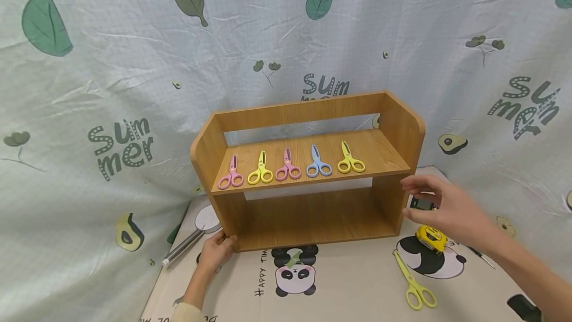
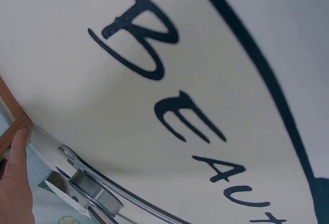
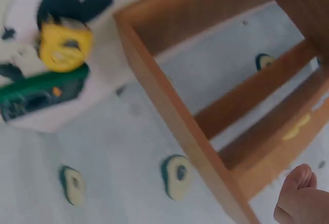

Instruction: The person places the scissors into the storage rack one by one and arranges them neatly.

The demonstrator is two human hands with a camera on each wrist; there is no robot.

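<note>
A two-tier wooden shelf [image 1: 313, 215] stands on the table. My left hand [image 1: 216, 251] grips its lower left corner, thumb at the front edge and fingers at the outer side; in the left wrist view this hand [image 2: 16, 183] shows only partly. On the upper tier lies a row of scissors: pink [image 1: 231, 179], yellow [image 1: 261, 175], pink [image 1: 288, 172], blue [image 1: 319, 167] and yellow [image 1: 350, 164]. My right hand [image 1: 440, 210] hovers by the right side panel, fingers bent and apart from the thumb, holding nothing. The right wrist view is blurred.
Yellow-green scissors [image 1: 415, 287] lie on the table at front right. Behind them are a yellow tape measure [image 1: 431, 239] and a dark boxy item [image 1: 421, 203]. A long-handled strainer [image 1: 187, 242] lies left of the shelf. A patterned curtain [image 1: 286, 39] hangs behind.
</note>
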